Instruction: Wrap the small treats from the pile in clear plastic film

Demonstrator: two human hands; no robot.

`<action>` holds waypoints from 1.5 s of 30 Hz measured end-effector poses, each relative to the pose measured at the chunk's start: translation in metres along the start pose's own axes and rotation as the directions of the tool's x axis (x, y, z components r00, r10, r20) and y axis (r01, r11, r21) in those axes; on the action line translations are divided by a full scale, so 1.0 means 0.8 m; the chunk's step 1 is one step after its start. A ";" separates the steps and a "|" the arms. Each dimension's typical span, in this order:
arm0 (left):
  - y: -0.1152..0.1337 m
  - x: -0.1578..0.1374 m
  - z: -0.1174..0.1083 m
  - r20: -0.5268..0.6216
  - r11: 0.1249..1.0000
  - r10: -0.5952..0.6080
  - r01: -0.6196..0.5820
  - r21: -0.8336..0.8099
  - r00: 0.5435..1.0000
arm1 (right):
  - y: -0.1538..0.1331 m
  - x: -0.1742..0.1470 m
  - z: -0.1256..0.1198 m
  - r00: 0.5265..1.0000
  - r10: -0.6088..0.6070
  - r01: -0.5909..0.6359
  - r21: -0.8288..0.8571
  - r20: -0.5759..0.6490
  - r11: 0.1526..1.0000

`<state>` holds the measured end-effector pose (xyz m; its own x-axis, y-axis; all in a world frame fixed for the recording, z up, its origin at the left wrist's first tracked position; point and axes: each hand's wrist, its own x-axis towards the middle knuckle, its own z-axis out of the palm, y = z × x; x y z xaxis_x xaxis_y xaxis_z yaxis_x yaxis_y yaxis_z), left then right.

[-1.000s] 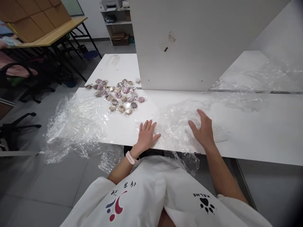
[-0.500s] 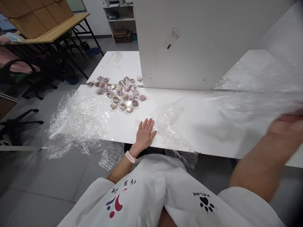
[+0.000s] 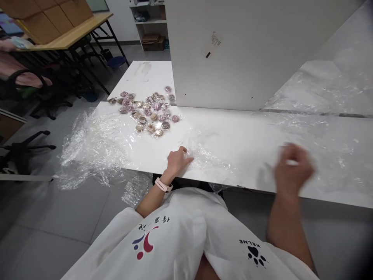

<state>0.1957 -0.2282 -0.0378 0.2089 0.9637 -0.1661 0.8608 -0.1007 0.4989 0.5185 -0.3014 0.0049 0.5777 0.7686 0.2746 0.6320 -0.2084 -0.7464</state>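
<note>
My left hand (image 3: 175, 161), with a pink band at the wrist, rests near the table's front edge. Its fingers are curled and the thumb sticks out apart from them, at the edge of a crumpled sheet of clear plastic film (image 3: 206, 157). My right hand (image 3: 293, 165) is above the table on the right, bent into a loose ring and smeared by motion; whether it holds anything is unclear. Beyond my left hand lie several small round pieces in clear wrappers (image 3: 154, 116), purple, tan and dark.
Clear plastic is heaped over the left end of the white table (image 3: 233, 132) and hangs off its front. More film (image 3: 335, 144) spreads across the right. A tall white panel (image 3: 239, 50) stands at the back. Cardboard boxes (image 3: 52, 23) sit on another table, with office chairs below.
My right hand has come in from the far right toward the middle. My left hand's fingers, flat and spread before, are now curled. Another wrapped piece shows by the panel.
</note>
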 end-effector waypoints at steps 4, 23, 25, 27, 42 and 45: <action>0.018 -0.009 -0.004 0.101 0.984 0.137 -0.124 -0.126 0.985 | -0.080 -0.029 0.120 0.766 -0.074 -0.103 0.235 0.639 0.966; -0.018 -0.017 -0.029 -0.571 0.913 -0.003 -0.231 -0.335 0.821 | 0.002 -0.042 0.069 0.850 0.203 -0.459 0.496 0.486 0.737; -0.013 -0.019 -0.021 -0.597 0.960 0.111 -0.242 -0.143 0.795 | -0.021 -0.093 0.077 0.907 0.023 -0.172 0.319 0.420 0.932; -0.007 -0.020 -0.014 -0.502 0.967 0.233 -0.253 0.029 0.833 | -0.043 -0.128 0.090 0.908 -0.143 0.099 0.130 0.395 0.987; -0.065 -0.038 -0.040 0.014 0.401 -0.354 0.165 -0.901 0.935 | 0.026 -0.050 0.022 0.886 0.147 -0.327 0.369 0.439 0.870; -0.090 -0.037 -0.052 -0.117 0.601 -0.434 0.190 -0.777 0.893 | 0.021 -0.030 -0.001 0.910 -0.015 -0.116 0.291 0.414 0.950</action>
<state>0.1083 -0.2393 -0.0331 -0.2411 0.9336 -0.2650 0.1962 0.3143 0.9288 0.5160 -0.3239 -0.0136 0.3026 0.9531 0.0106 0.3824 -0.1112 -0.9173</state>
